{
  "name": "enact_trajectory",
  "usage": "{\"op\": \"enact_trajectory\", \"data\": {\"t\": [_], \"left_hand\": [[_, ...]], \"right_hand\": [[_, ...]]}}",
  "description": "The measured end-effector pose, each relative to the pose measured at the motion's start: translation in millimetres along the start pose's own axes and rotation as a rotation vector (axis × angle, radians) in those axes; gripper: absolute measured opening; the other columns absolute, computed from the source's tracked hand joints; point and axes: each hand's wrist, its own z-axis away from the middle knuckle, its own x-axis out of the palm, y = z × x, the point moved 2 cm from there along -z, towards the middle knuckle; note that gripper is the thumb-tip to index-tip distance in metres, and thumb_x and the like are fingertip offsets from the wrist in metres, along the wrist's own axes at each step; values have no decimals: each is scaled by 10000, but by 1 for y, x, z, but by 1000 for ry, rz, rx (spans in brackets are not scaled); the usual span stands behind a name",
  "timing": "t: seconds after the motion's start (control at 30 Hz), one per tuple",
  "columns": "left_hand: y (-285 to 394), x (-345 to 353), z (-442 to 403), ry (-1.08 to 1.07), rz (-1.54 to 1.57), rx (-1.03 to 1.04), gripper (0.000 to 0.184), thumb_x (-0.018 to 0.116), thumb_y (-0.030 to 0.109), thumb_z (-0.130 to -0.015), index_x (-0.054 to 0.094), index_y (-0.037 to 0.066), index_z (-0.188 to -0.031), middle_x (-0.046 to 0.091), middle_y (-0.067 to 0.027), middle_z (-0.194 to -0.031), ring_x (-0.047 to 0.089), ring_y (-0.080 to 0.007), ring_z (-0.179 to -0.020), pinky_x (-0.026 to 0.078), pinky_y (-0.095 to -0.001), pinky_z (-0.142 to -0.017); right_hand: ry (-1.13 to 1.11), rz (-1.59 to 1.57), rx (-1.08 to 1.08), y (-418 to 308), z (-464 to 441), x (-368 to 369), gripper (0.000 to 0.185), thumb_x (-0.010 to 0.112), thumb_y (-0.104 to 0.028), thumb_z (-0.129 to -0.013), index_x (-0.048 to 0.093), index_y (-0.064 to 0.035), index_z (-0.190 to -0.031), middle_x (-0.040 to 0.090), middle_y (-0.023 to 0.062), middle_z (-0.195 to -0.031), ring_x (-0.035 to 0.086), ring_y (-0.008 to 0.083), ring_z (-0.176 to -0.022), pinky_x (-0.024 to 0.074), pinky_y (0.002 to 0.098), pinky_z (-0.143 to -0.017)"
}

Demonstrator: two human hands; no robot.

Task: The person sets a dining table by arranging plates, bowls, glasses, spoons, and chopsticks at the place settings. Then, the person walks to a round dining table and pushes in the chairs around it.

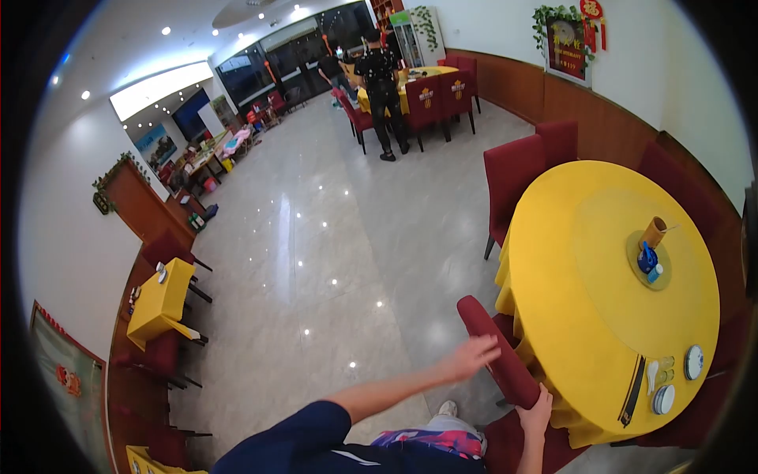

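Observation:
A dark red upholstered chair (505, 359) stands in front of me, its back beside the round table (568, 261) with a yellow cloth. My right hand (535, 411) is closed around the near end of the chair's back. My left hand (474, 357), slightly blurred, reaches across to the chair back with fingers stretched out. Whether it touches the chair I cannot tell. On the table's near side lie dark chopsticks (632, 391), a white spoon (652, 377), small glasses (667, 370) and stacked white dishes (663, 400). Another plate (694, 363) is by the edge.
A glass turntable (667, 272) bears a bamboo cup (653, 233) and small blue items. Red chairs (513, 178) ring the table. Grey tiled floor (316, 261) stretches ahead. A small yellow table (162, 300) is at left; two people stand near a far table (426, 75).

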Motion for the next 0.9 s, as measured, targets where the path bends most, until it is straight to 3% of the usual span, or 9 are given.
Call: {"op": "enact_trajectory", "data": {"t": [0.13,0.27,0.33,0.37,0.43,0.47,0.6,0.9], "left_hand": [[-81,-20,-23,-228,-375,-81,567,547,73,-876,437,116,-1431,450,-167,-1447,400,-342,-1377,372,-508,-1095],[-134,-6,-45,-277,-339,-130,595,610,56,-827,464,180,-1390,497,-129,-1390,474,-330,-1314,443,-482,-1032],[-153,6,-49,-521,-148,-377,502,636,45,-806,519,198,-1270,562,-115,-1212,598,-336,-1122,514,-473,-892],[-155,8,-50,-526,-129,-364,502,636,45,-806,519,198,-1270,562,-115,-1212,598,-336,-1122,514,-473,-892],[-158,7,-48,-491,-57,-328,381,654,76,-811,531,155,-1164,569,-123,-1075,663,-336,-938,549,-460,-741],[-159,8,-48,-513,-78,-310,448,696,75,-776,530,158,-1184,574,-135,-1102,665,-349,-929,555,-440,-727],[-162,-6,-46,-541,-66,-281,415,688,83,-779,545,174,-1158,584,-123,-1087,651,-357,-940,533,-458,-747],[-176,-43,-6,-670,-9,-111,351,678,180,-803,594,202,-1144,612,-123,-1063,667,-350,-919,544,-469,-742]], "right_hand": [[-124,156,23,-18,-14,-18,906,896,-173,-512,511,-50,-1323,612,199,-1173,591,381,-1116,488,443,-973],[-153,243,17,-17,-17,-15,800,864,-213,-526,566,-84,-1257,671,191,-1075,637,380,-1037,519,461,-915],[-143,307,45,-22,-16,-13,752,848,-217,-543,577,-98,-1234,679,185,-1060,647,374,-1019,528,464,-893],[-145,372,53,-26,-14,-15,704,832,-220,-560,589,-112,-1211,688,178,-1045,657,369,-1000,536,468,-872],[-126,433,73,-33,-7,-17,630,805,-229,-588,605,-124,-1175,696,174,-1020,670,358,-973,546,469,-839],[-122,441,71,-34,-5,-15,612,801,-230,-592,611,-122,-1164,699,173,-1001,674,359,-960,549,470,-834],[-114,497,52,-43,11,-5,538,791,-225,-629,607,-123,-1124,697,137,-954,685,348,-906,552,464,-800],[-116,497,143,-75,60,28,581,816,-245,-582,609,-113,-1108,702,159,-950,682,357,-921,555,466,-817]]}}
